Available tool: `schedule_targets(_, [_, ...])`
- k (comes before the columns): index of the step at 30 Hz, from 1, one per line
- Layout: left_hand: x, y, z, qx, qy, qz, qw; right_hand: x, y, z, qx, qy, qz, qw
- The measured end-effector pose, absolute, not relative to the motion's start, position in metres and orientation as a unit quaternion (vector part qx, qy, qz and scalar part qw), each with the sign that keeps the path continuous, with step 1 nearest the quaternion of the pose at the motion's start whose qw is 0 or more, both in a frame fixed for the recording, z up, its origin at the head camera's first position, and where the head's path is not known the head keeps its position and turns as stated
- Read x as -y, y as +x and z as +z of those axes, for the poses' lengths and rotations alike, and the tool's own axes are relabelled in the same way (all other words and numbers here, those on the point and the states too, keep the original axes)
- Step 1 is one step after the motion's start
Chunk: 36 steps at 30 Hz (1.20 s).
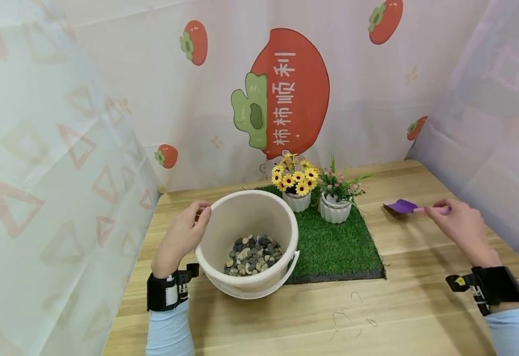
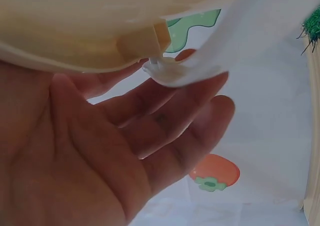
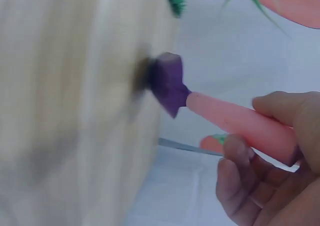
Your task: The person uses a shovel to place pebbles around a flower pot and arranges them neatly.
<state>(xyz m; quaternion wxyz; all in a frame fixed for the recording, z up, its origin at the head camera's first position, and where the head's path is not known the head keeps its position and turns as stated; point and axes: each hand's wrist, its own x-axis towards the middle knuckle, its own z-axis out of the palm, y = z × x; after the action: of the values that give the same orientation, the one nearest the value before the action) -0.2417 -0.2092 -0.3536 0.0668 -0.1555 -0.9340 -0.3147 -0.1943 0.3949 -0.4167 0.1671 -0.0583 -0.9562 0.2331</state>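
Observation:
A cream plastic bucket with grey and tan pebbles in its bottom stands on the table. At its left rim, my left hand holds the bucket with thumb and bent fingers; in the left wrist view the white bail handle overlaps these fingers. My right hand, out at the right, grips a small toy shovel by its pink handle. The purple shovel blade points left, close over the wood.
Behind and right of the bucket lies a green turf mat. A white pot of yellow flowers and a white pot of pink flowers stand on it. Printed cloth walls enclose the wooden table on three sides.

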Motion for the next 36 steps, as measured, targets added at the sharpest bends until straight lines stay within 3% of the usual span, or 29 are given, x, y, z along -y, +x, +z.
schedule_targets(13, [0.215, -0.241, -0.352, 0.944, -0.132, -0.302, -0.001, -0.384, -0.204, -0.330, 0.926, -0.040, 0.285, 0.244])
schedule_targets(22, [0.216, -0.239, -0.354, 0.939, -0.120, -0.323, -0.009, -0.354, -0.201, -0.254, 0.926, -0.021, 0.232, 0.298])
schedule_targets(36, [0.213, -0.237, -0.353, 0.942, -0.118, -0.314, -0.009, -0.295, -0.195, -0.199, 0.932, 0.036, 0.272, 0.236])
